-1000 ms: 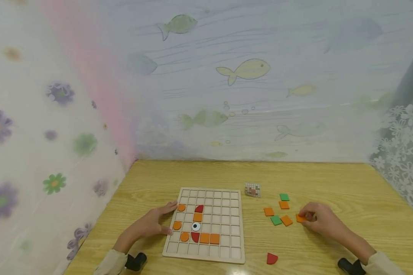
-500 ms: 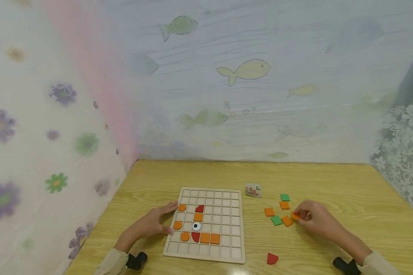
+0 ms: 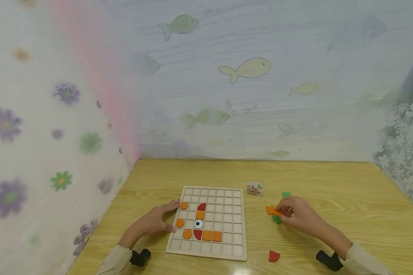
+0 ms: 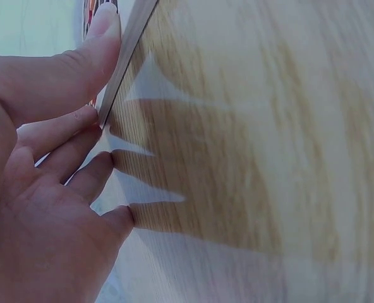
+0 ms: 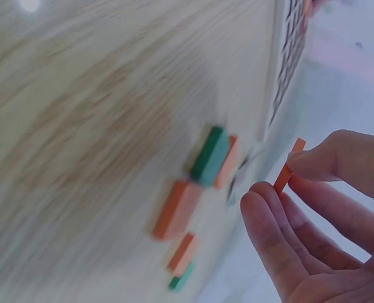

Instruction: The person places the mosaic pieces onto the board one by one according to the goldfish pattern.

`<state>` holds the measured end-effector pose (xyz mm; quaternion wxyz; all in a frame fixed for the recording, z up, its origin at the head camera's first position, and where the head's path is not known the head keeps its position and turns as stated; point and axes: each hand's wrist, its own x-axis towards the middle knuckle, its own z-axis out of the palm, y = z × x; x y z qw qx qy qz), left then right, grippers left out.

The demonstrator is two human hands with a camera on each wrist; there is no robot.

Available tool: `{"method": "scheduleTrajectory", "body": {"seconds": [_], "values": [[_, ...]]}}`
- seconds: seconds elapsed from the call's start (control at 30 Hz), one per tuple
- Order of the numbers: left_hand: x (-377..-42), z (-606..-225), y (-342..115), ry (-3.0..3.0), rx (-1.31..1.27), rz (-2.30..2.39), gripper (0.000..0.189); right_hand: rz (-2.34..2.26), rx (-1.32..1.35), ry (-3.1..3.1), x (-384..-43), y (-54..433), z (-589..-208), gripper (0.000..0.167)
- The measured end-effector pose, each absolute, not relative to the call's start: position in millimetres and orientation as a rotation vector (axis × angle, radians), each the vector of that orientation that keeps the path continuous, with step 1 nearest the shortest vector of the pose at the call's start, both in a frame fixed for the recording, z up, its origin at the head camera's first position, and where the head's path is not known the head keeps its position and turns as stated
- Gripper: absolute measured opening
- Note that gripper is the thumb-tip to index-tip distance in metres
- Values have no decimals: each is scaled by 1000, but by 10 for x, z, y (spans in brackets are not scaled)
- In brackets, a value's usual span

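In the head view, my left hand (image 3: pixel 155 221) rests along the left edge of a wooden grid board (image 3: pixel 227 219), its thumb and fingertips touching the rim. The left wrist view shows the thumb (image 4: pixel 98 38) at that edge. My right hand (image 3: pixel 304 218) pinches an orange square tile (image 5: pixel 290 165) between thumb and fingers, held above the loose tiles. On the board sit orange round pieces (image 3: pixel 180 222), red quarter-circles (image 3: pixel 201 206), orange squares (image 3: pixel 207 235) and a white eye piece (image 3: pixel 198 224). Fingers partly cover the loose tiles beneath.
Loose green tiles (image 3: pixel 277 219) and orange tiles (image 3: pixel 270 210) lie right of the board. A red quarter-circle (image 3: pixel 273 256) lies nearer the front. Behind them is a small pattern card (image 3: pixel 255 188). Fabric with printed fish hangs at the wooden table's (image 3: pixel 330 179) far edge.
My right hand has picked the orange square tile up from the table and carried it left, over the other loose tiles. The left hand stays at the board's edge.
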<state>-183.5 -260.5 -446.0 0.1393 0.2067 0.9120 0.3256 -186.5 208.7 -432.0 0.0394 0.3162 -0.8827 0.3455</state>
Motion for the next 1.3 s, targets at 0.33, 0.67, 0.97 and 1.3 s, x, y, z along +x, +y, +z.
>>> {"method": "scheduleTrajectory", "body": {"seconds": [0.33,0.67,0.97,1.3], "values": [[-1845,-4462,-2600,2641,626,925,84,1112,1100,-2649,-1959,1787,-4307,12],[-1850,-4478,-2604,2653,637,922,84,1156,1158,-2625,-1962,1495,-4275,12],[-1864,-4488,-2616,2651,616,925,84,1182,1181,-2641,-1986,1267,-4269,14],[-1853,-4492,-2612,2660,626,923,84,1256,1265,-2619,-1955,1023,-4348,13]]}}
